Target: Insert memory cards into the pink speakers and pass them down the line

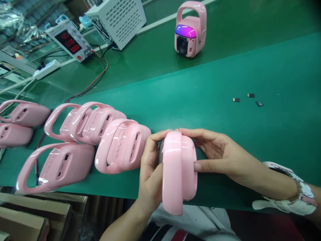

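Between my two hands is a pink speaker with a carry handle, held at the table's near edge with the handle towards me. My left hand wraps round its left side, over a darker face that is mostly covered. On the opposite side my right hand grips it, thumb pressed on the right face and fingers at the far end. Just left of my left hand lies another pink speaker, with a row of buttons and a recessed port panel showing.
Several more pink speakers lie further left. At the back stands a pink speaker with a lit purple top. Small memory cards lie at right. A power supply and vented grey box occupy the back left; cardboard is below.
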Available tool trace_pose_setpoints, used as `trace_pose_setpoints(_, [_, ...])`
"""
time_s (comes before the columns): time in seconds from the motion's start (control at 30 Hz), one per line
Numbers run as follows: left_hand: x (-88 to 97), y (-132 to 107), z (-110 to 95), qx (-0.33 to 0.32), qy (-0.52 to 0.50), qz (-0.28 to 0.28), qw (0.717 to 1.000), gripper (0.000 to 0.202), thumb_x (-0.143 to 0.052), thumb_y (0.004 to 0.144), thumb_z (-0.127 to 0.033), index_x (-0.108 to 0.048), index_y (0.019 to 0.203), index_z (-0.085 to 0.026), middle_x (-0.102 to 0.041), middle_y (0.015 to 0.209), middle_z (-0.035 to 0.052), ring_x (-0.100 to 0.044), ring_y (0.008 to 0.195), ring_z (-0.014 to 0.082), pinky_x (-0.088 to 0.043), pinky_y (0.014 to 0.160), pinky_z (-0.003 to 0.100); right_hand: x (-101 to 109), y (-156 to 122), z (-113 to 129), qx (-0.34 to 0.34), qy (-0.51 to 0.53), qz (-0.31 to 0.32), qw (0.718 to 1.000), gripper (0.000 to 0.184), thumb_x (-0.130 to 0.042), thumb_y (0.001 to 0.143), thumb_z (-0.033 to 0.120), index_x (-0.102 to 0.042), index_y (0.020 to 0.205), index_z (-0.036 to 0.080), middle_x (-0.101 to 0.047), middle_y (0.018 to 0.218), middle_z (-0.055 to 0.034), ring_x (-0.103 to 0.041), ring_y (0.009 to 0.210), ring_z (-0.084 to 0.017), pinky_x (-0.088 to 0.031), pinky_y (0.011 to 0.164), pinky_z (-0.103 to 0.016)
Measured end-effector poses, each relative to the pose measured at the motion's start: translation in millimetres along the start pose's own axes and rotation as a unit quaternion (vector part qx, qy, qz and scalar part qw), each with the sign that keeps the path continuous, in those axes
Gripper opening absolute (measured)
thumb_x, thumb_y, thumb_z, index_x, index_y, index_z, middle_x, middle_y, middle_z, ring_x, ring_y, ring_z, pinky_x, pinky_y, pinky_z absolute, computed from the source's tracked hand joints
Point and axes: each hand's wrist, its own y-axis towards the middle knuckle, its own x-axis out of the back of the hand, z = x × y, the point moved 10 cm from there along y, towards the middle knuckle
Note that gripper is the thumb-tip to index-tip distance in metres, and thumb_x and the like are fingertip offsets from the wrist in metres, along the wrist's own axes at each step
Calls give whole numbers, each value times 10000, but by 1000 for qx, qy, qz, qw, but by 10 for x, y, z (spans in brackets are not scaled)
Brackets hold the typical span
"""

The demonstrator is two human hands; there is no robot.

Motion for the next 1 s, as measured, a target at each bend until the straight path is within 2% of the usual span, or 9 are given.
trace_pose_setpoints(0.17, [43,9,17,-7,-7,-40,999,342,-561,788,-96,-581,1083,-268,-641,1070,0,-619,984,205,-541,836,261,7,5,67,11,3,14,1000,519,-799,711,296,-633,1202,306,-597,1325,-45,-545,1239,-268,-446,1064,-463])
trace_pose_setpoints(0.3, [46,-5,64,-1,-37,-56,998,321,-612,763,-182,-593,1081,-228,-642,1016,24,-616,938,207,-538,772,257,20,-44,230,60,-109,21,992,544,-813,701,278,-632,1210,338,-596,1327,-23,-542,1244,-274,-467,1057,-447])
trace_pose_setpoints(0.5, [55,-23,125,2,-78,-76,994,291,-653,774,-306,-585,1047,-231,-626,1043,29,-598,1010,233,-513,882,329,47,-287,649,241,-336,-108,904,233,-816,704,294,-757,927,327,-717,1108,2,-684,1020,-256,-553,980,-405])
trace_pose_setpoints(0.6, [44,-53,171,8,-97,-13,995,409,-675,772,-413,-561,1144,-284,-586,1156,31,-583,1058,250,-509,901,346,-43,-359,744,288,-384,-105,871,73,-761,767,251,-765,815,306,-731,1062,-7,-690,1006,-252,-578,940,-394])
trace_pose_setpoints(0.67, [-31,-99,167,2,-87,82,993,739,-762,668,-498,-463,1324,-332,-478,1359,44,-514,1197,306,-463,1002,397,-95,-382,780,309,-403,-89,857,81,-727,797,214,-762,814,285,-729,1072,-23,-680,1034,-246,-573,944,-382])
trace_pose_setpoints(0.73, [-65,-148,125,-22,-31,143,989,1098,-863,536,-454,-273,1459,-374,-325,1502,41,-390,1329,351,-342,1124,454,-119,-378,785,317,-414,-72,850,95,-703,813,199,-758,837,273,-722,1094,-33,-679,1035,-238,-572,938,-372])
trace_pose_setpoints(0.83, [-17,-141,-26,-66,102,121,985,1267,-899,479,-248,-153,1492,-394,-323,1507,40,-347,1365,357,-248,1174,489,-96,-343,758,308,-421,-60,851,97,-681,824,211,-751,838,278,-693,1162,-32,-692,1000,-235,-579,915,-368])
trace_pose_setpoints(0.93, [-12,-103,-238,-62,179,100,977,1228,-874,451,-146,-245,1481,-374,-429,1443,48,-423,1309,379,-370,1112,484,-35,-295,745,294,-408,-50,863,68,-686,815,238,-746,808,271,-645,1246,-27,-678,1039,-248,-565,939,-376])
trace_pose_setpoints(1.0, [57,-45,-424,-39,169,80,982,1150,-878,374,-110,-430,1407,-346,-520,1368,49,-461,1265,414,-445,1047,490,68,-263,794,292,-389,-55,872,54,-697,807,261,-737,772,264,-628,1274,-21,-670,1055,-252,-558,948,-381])
